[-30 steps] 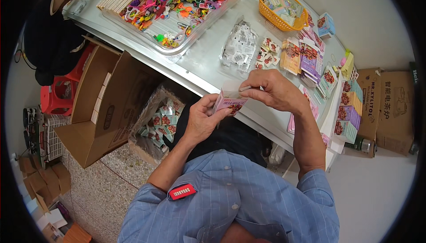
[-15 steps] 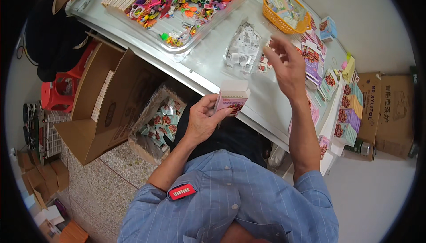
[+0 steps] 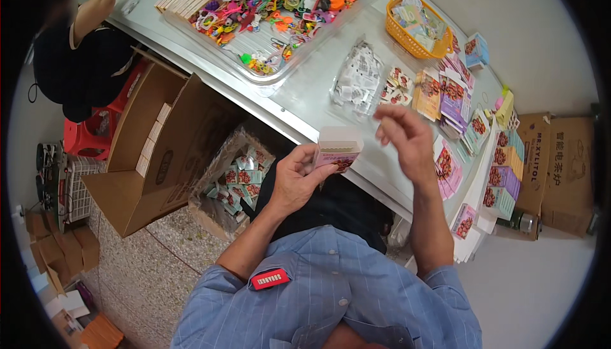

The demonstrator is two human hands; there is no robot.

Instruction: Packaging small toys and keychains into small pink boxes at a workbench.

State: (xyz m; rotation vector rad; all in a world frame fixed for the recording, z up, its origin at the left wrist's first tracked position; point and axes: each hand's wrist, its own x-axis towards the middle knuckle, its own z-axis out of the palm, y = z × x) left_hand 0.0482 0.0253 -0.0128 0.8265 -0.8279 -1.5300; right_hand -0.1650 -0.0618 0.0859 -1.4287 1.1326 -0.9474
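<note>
Left hand (image 3: 296, 180): fingers closed around a pink carton (image 3: 337, 158), thumb across its printed face; the carton's top flap stands raised beyond the fingertips. This grip is unchanged over the last second. Right hand (image 3: 410, 142): half a second ago it was above the small printed cards (image 3: 397, 85); it has since dropped back toward the carton, from which it is still apart. In my judgement work on this carton is unfinished, the flap not being folded down. The right fingers are partly curled, gap narrow; owing to blur, I cannot tell whether anything is pinched there. Just beyond them lie the cards, with white sachets (image 3: 359, 72) to their left. Farther off are a yellow basket (image 3: 407, 42) and, to the far left, coloured plastic trinkets (image 3: 280, 5).
</note>
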